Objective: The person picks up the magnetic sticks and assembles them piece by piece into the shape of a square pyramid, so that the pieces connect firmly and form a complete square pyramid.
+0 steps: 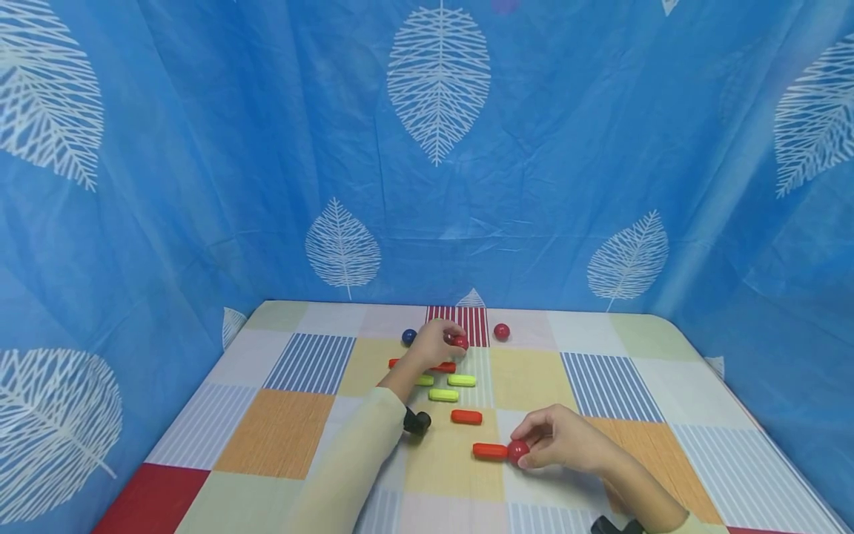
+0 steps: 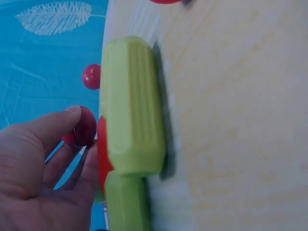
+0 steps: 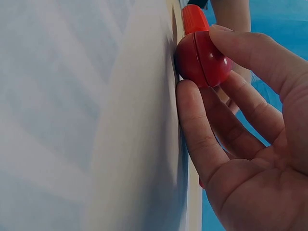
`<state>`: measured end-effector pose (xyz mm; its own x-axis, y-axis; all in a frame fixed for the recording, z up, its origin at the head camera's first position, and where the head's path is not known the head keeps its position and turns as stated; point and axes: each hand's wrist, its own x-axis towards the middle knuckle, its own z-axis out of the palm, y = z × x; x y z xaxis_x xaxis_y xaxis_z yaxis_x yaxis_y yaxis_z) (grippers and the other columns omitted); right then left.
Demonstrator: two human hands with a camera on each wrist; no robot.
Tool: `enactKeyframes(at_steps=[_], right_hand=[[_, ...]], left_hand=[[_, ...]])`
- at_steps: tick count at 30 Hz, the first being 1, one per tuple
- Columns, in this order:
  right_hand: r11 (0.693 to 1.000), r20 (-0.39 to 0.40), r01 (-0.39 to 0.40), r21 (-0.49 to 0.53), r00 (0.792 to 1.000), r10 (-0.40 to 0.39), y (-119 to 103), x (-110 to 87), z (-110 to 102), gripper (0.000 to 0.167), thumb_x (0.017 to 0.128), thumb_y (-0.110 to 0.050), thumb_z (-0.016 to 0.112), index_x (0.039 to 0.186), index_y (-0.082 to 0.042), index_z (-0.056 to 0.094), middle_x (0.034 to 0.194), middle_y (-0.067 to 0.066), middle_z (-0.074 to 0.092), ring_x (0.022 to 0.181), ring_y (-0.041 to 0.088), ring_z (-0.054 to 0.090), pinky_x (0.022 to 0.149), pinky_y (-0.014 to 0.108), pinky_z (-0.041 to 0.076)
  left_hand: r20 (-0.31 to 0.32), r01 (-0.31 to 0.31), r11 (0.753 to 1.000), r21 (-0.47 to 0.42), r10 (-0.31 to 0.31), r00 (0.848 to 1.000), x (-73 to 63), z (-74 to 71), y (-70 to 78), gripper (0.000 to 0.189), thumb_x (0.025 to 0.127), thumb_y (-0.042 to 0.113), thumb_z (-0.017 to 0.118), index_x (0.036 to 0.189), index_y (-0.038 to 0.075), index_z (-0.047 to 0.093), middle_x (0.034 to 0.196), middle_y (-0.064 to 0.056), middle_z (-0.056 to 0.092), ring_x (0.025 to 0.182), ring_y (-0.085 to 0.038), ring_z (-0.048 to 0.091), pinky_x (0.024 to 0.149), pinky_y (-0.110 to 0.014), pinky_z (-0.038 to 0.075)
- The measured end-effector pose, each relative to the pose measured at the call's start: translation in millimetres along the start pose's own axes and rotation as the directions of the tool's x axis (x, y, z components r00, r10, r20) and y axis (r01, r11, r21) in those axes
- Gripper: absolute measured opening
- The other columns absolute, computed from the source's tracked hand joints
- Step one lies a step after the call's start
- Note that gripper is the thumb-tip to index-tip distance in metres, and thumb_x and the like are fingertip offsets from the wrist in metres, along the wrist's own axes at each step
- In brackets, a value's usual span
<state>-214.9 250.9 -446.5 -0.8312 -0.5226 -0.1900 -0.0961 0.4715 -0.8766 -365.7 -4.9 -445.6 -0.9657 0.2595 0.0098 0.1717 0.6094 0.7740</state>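
Toward the back of the table, my left hand (image 1: 432, 345) pinches a red ball (image 1: 461, 342) between thumb and fingers; the left wrist view shows a seam on this ball (image 2: 83, 128). Nearer the front right, my right hand (image 1: 567, 443) pinches another red ball (image 1: 517, 451). This ball sits against the end of an orange-red ridged stick (image 1: 490, 451) lying on the table. In the right wrist view the ball (image 3: 202, 58) shows a groove around it, with the stick (image 3: 195, 18) just beyond. Whether ball and stick are joined, I cannot tell.
Yellow-green sticks (image 1: 443, 395) lie mid-table, with a red stick (image 1: 466, 417) in front and red ones (image 1: 443, 367) behind, partly under my left arm. A blue ball (image 1: 409, 337) and a loose red ball (image 1: 502, 331) stand at the back. Blue leaf-patterned curtain (image 1: 534, 148) surrounds the table.
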Motion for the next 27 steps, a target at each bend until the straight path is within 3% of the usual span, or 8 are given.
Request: enactKeyframes(at_steps=[7, 15, 27], right_hand=[[1.0, -0.002, -0.007, 0.009, 1.0, 0.007, 1.3, 1.0, -0.1, 0.029, 0.08, -0.012, 0.086, 0.106, -0.007, 0.075, 0.102, 0.008, 0.075, 0.091, 0.021, 0.069, 0.076, 0.024, 0.059], [1.0, 0.001, -0.012, 0.008, 1.0, 0.012, 1.6, 0.5, -0.8, 0.032, 0.081, -0.014, 0.086, 0.109, -0.007, 0.075, 0.103, 0.008, 0.075, 0.091, 0.021, 0.067, 0.076, 0.023, 0.059], [0.999, 0.008, 0.014, 0.04, 1.0, -0.014, 1.9, -0.1, -0.2, 0.031, 0.081, -0.01, 0.084, 0.11, -0.003, 0.075, 0.103, 0.012, 0.075, 0.09, 0.021, 0.07, 0.077, 0.023, 0.059]], left_hand=[[0.015, -0.034, 0.999, -0.036, 0.034, 0.999, -8.9, -9.2, 0.8, 0.036, 0.089, 0.016, 0.081, 0.123, 0.02, 0.07, 0.118, -0.002, 0.069, 0.108, -0.02, 0.062, 0.097, -0.035, 0.057], [0.053, -0.074, 0.996, -0.05, 0.077, 0.996, -25.7, -17.1, 2.7, 0.037, 0.091, 0.016, 0.079, 0.126, 0.018, 0.07, 0.114, -0.001, 0.068, 0.108, -0.02, 0.063, 0.09, -0.032, 0.06], [0.132, -0.145, 0.987, -0.07, 0.153, 0.979, -67.8, -15.0, 8.8, 0.04, 0.088, 0.014, 0.082, 0.126, 0.014, 0.071, 0.114, 0.001, 0.071, 0.107, -0.019, 0.065, 0.088, -0.031, 0.06]])
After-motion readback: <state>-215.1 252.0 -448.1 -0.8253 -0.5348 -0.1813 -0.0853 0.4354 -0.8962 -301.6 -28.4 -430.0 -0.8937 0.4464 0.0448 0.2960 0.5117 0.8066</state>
